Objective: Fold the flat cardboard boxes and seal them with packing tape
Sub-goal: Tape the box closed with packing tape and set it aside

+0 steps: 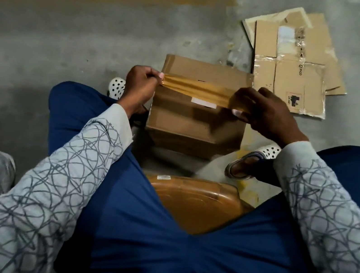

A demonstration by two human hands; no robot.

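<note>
Head view: the gray floor (pixel 74 23) spreads out below. A folded box (pixel 190 124) stands on it between two shoes (pixel 117 87). Flat boxes (pixel 298 80) lie near, to the right. A brown tape (pixel 196 89) strip stretches over the box top. The left hand (pixel 140 84) pinches one end. The right hand (pixel 266 112) holds the other end in its grip.

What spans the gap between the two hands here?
In the head view, a strip of packing tape stretches from left hand to right hand, above the folded box.
</note>
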